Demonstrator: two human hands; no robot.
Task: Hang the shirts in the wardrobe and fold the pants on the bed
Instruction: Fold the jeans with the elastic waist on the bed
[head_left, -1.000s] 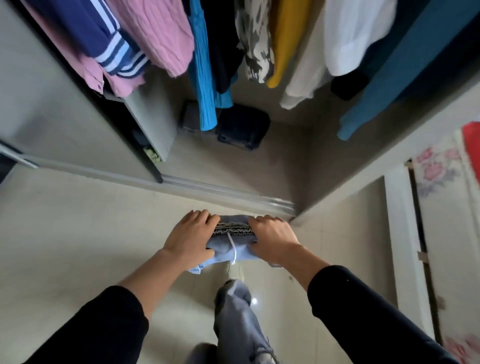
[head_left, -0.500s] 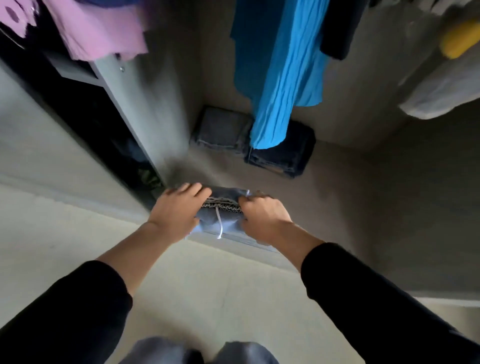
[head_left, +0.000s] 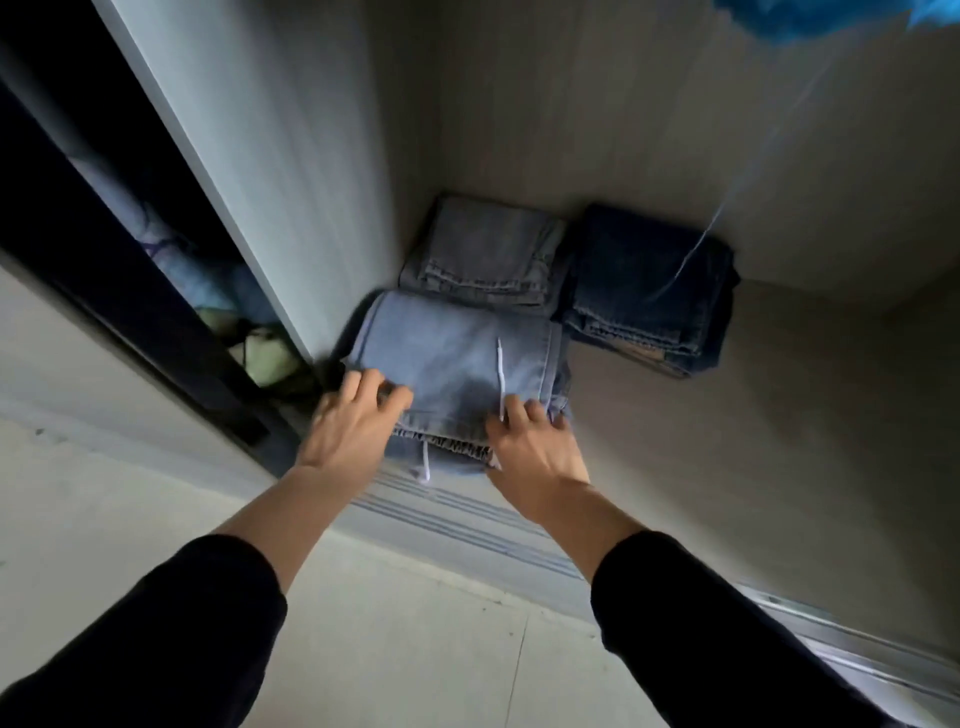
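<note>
Though soft, square pants (head_left: 457, 358) (denim)

We log folded light-blue jeans (head_left: 457, 364) with a white drawstring across the top, lying flat at the front left of the wardrobe floor (head_left: 753, 415). Left hand (head_left: 353, 421) and right hand (head_left: 535, 447) grip the near edge. Directly behind lie folded grey jeans (head_left: 483, 254), with folded dark-blue jeans (head_left: 644, 280) just beside them.

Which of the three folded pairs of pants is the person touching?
The light blue pair with the white drawstring, in front. The grey pair and the dark navy pair behind it lie untouched.
</note>
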